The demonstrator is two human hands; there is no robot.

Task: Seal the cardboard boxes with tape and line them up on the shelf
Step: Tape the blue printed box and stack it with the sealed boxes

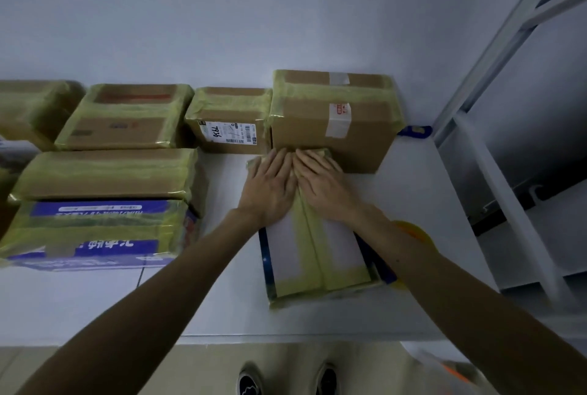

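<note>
Got both palms flat on the white box [282, 248]: left hand [270, 186] and right hand [325, 186] side by side at its far end, fingers [314, 162] straight, pressing the tape [313, 255]. Box runs lengthwise away from me on the shelf [413, 235], nose just beside the big brown box [330, 127].

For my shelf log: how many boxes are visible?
7. Back row: cut-off box, wide box, labelled box, tall box. Front left: brown box, blue box. White box under left hand, right hand. More may hide leftward.
</note>
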